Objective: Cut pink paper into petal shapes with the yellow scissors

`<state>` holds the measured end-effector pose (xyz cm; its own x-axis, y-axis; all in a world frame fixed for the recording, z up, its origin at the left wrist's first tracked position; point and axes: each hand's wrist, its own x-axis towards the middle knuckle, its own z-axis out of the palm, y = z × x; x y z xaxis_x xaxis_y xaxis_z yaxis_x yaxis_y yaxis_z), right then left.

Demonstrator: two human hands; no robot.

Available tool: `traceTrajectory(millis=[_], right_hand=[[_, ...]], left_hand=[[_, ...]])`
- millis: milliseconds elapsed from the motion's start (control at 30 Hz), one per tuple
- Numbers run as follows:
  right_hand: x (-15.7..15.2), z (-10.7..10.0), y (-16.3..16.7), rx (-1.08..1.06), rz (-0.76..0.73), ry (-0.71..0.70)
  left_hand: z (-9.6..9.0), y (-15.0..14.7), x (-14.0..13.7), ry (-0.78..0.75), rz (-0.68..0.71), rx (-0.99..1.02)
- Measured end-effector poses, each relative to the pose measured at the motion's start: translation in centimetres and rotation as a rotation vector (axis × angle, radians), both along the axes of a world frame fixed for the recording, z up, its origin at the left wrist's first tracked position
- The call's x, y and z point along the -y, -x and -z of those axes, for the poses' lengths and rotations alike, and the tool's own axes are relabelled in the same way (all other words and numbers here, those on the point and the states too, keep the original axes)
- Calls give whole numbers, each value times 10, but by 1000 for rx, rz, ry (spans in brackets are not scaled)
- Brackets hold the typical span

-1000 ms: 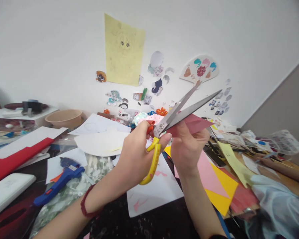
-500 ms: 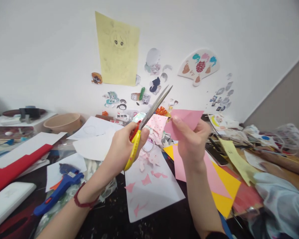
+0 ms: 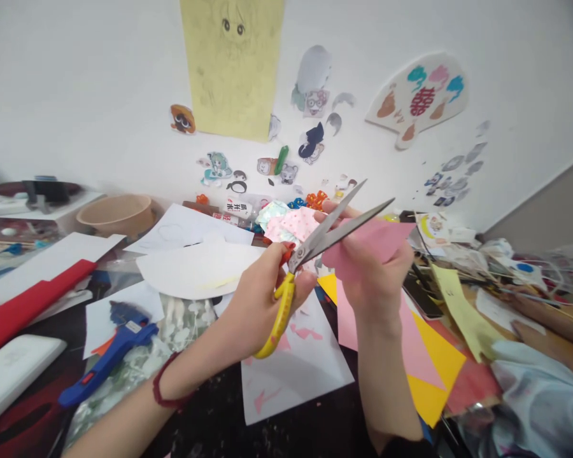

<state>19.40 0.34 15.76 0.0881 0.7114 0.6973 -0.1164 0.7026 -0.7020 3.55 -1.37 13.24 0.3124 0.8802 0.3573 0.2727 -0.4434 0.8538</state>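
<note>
My left hand (image 3: 262, 299) is closed round the yellow and red handles of a pair of scissors (image 3: 310, 245). The blades stand apart and point up to the right, the lower one crossing in front of my right fingers and the edge of the pink paper. My right hand (image 3: 379, 280) pinches a small folded-looking piece of pink paper (image 3: 382, 236). Beneath them lies a white sheet (image 3: 296, 381) with several pink paper scraps (image 3: 266, 399) on it.
A blue glue gun (image 3: 112, 359) lies at left, near a white cut-out (image 3: 191, 270) and a beige bowl (image 3: 117, 215). Yellow sheets (image 3: 427, 401) and a pink sheet (image 3: 423, 350) lie under my right forearm, a dark phone (image 3: 424, 296) beside them. A wall with stickers rises behind.
The scissor blades have spread from nearly closed to wide apart. My left hand has moved right, bringing them up to the pink paper. The camera view has tilted slightly down.
</note>
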Motion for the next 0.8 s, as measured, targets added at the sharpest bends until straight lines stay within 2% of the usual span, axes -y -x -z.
traceTrajectory(millis=[233, 367, 467, 600, 800], right_hand=[[-1, -3, -3, -32, -66, -22], [2, -6, -5, -12, -106, -5], [3, -7, -3, -11, -75, 6], [1, -4, 1, -28, -42, -62], [-3, 6, 9, -31, -26, -10]], left_hand=[[-5, 5, -3, 20, -20, -49], [-9, 4, 0, 10, -82, -110], [-10, 3, 2, -6, -113, -126], [-6, 2, 5, -43, -112, -99], [-3, -2, 10, -35, -108, -34]])
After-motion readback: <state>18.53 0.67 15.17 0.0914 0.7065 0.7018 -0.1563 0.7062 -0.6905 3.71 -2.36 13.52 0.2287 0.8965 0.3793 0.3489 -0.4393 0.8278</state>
